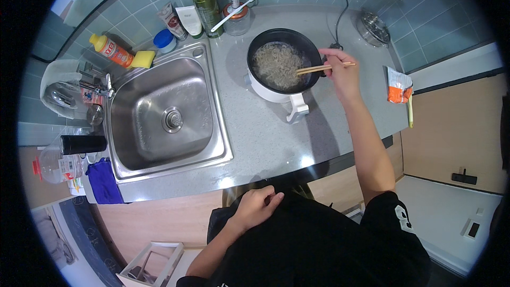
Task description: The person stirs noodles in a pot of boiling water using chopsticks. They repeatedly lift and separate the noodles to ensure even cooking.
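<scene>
An electric cooking pot (pixel 275 93) with a white body, a black inside and a white handle stands on the grey countertop (pixel 255 135). Noodles (pixel 277 63) lie in liquid inside it. My right hand (pixel 342 72) grips a pair of wooden chopsticks (pixel 314 69) at the pot's right side, and their tips reach into the noodles. In front of the counter's edge, my left hand (pixel 259 206) rests against my black shirt with its fingers curled and nothing visible in them.
Left of the pot is a stainless steel sink (pixel 159 87). A green pump bottle (pixel 207 12) and a glass jar (pixel 238 24) stand by the tiled wall. At the right are a glass lid (pixel 373 28) and an orange-and-white packet (pixel 398 87). A power cord (pixel 342 16) runs behind the pot.
</scene>
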The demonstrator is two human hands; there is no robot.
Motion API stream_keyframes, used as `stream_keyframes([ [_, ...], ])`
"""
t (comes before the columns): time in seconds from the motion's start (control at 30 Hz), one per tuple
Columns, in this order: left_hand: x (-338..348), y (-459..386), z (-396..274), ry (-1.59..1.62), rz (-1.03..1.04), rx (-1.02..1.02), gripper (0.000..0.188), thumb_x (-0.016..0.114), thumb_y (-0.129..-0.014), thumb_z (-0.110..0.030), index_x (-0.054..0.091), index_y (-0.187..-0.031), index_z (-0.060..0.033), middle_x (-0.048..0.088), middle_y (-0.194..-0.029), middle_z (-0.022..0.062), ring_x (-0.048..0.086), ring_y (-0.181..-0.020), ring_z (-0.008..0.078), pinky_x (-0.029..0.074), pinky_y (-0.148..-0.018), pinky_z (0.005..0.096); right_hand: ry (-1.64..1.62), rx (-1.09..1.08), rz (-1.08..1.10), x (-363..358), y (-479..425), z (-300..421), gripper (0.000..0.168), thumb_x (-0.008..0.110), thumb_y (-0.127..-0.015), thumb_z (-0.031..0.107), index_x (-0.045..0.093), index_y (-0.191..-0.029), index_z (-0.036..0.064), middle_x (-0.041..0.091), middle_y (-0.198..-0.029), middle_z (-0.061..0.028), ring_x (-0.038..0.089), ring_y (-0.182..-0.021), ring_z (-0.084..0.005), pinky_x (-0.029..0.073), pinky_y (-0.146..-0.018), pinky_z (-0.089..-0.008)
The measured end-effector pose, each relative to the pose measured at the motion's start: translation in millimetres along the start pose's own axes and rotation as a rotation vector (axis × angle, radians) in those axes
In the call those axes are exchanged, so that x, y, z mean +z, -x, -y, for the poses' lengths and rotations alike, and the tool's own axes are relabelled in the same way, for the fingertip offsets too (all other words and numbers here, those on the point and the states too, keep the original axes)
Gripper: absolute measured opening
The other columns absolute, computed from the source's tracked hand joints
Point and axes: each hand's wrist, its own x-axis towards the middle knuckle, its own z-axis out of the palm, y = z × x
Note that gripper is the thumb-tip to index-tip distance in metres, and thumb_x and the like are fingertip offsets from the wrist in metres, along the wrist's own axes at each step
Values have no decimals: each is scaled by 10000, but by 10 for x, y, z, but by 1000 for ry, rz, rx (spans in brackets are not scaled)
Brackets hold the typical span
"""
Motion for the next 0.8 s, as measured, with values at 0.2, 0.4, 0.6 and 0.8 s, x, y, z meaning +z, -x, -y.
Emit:
stream_keyframes([
  [0.2,0,-14,-3,-1,-7,-2,405,610,-1030,-374,591,-805,-38,644,-703,174,652,-675,368,512,-631,445,-449,406,-42,-78,6,-119,248,546,-1001,20,644,-1229,13,576,-803,-33,503,-595,-89,391,-500,-211],
  [0.4,-8,-19,-30,6,0,-11,400,619,-1030,-356,584,-809,-25,622,-691,165,622,-645,327,496,-608,422,-848,468,-123,-98,43,-41,286,487,-1042,27,533,-1324,40,516,-815,-44,463,-571,-99,389,-479,-220],
  [0.6,-20,-32,-71,1,32,-39,404,608,-1031,-372,594,-807,-36,640,-696,162,652,-662,342,512,-624,424,-680,171,-348,63,87,538,299,524,-1050,64,601,-1338,50,565,-817,-54,500,-589,-104,407,-486,-231],
  [0.8,-4,-26,-42,13,28,-24,396,612,-1028,-366,594,-810,-35,637,-694,163,649,-661,344,513,-629,431,129,-303,-302,177,146,418,225,617,-1037,137,749,-1185,30,665,-771,-39,587,-632,-113,467,-568,-254],
])
